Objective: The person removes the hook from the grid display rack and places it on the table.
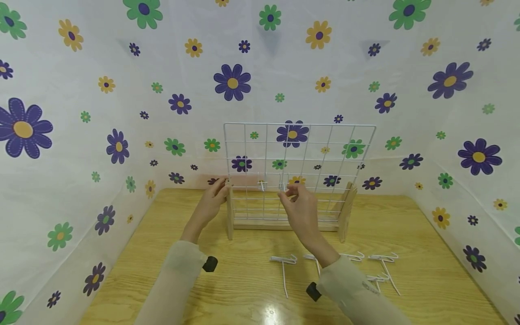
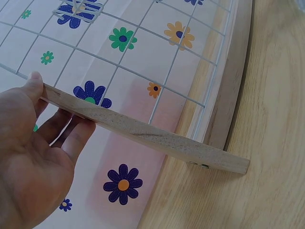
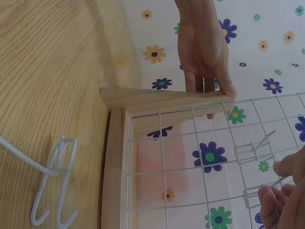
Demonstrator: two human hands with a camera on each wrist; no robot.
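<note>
A white wire grid panel (image 1: pixel 299 124) stands upright in a wooden stand (image 1: pixel 284 225) on the table. At its left side my left hand (image 1: pixel 209 203) grips the wooden side post (image 2: pixel 143 131), thumb on one edge and fingers on the other. With thumb and fingers, my right hand (image 1: pixel 302 212) pinches the prong of a white wire hook (image 3: pixel 282 180) that sits against the grid wires. One column to the left, another white hook (image 1: pixel 262 184) hangs on the grid, its prong pointing outward. The right fingertips partly cover the pinched hook.
Several loose white wire hooks (image 1: pixel 284 260) lie on the wooden table (image 1: pixel 243 280) in front of the stand, mostly to the right and partly under my right forearm. A flower-patterned white sheet (image 1: pixel 268 67) encloses the back and both sides.
</note>
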